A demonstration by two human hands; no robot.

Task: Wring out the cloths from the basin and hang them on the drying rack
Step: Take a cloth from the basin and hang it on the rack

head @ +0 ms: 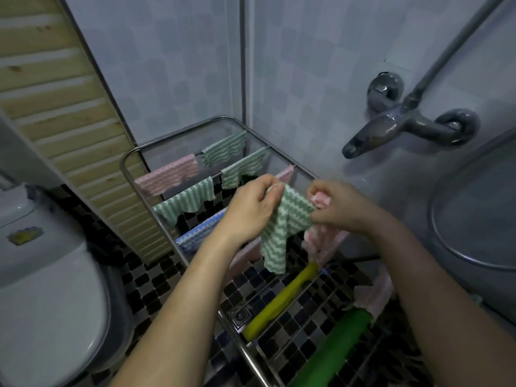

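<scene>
A person stands over a steel-tube drying rack wedged into a tiled bathroom corner, between a white toilet and a grey rounded basin under a chrome mixer tap. Five cloths hang over the far rails, each doubled across its rail so both halves fall free, apparently to let them air: a pink one, three green ones and a blue one. All share a ribbed, zigzag-striped weave. Yellow and green rolls lie on the rack's lower wire shelf. Above the near rails the left hand pinches one top corner of a green cloth, while the right hand pinches the opposite corner. The cloth's top edge is drawn fairly taut and the rest falls limp and creased, probably to open it flat for hanging. The right hand's curled fingers also grip a bunched pink cloth, whose tail dangles below, seemingly kept in reserve. The wringing looks done; the hanging is well along.
</scene>
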